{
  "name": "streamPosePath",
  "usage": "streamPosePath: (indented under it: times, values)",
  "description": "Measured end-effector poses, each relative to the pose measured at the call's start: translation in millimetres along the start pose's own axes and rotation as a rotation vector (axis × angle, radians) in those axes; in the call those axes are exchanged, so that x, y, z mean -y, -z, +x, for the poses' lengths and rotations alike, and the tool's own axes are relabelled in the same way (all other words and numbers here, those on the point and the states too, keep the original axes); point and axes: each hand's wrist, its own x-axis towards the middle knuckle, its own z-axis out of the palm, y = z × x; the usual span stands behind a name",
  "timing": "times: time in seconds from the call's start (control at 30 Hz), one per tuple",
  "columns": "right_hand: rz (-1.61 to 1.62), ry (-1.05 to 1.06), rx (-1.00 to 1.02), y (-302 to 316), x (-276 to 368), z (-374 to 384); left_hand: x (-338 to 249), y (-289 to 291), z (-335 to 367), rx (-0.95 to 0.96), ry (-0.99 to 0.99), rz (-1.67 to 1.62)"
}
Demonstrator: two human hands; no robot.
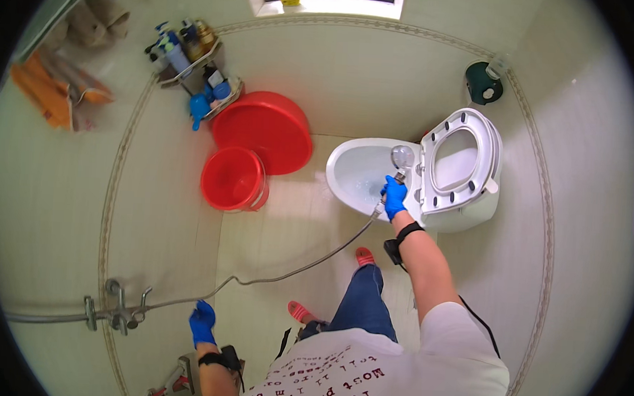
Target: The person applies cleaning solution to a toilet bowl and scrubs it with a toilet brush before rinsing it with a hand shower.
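Observation:
My right hand (394, 198), in a blue glove, is closed around the handle of a shower head (402, 156). The round face of the shower head hangs over the white toilet bowl (338, 165), near the seat hinge. From its handle a metal hose (306, 269) runs down to the left, to a wall-mounted shower mixer tap (119, 309). My left hand (201, 324), also blue-gloved, is raised just below the hose near that tap. Its fingers look loosely stretched, with nothing visible in them. The toilet seat (438, 188) and lid stand raised against the tank.
A red bucket (233, 179) and a large red basin (291, 136) stand by the left wall. Above them a corner shelf (191, 69) holds several bottles. A dark green round container (483, 83) is at the back right; cloths (57, 87) hang at the upper left.

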Motion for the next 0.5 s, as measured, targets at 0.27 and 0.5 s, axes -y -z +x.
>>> streamPosePath:
  times: [0.27,0.5]
  values:
    - [-0.342,0.271,-0.369,-48.9,25.6,89.9,95.9,50.4,-3.6,0.099,0.278,-0.036]
    - [-0.181,0.033,-0.154,-8.4,-17.0,153.2,260.1,-17.6,-30.8,0.023,0.109,0.673]
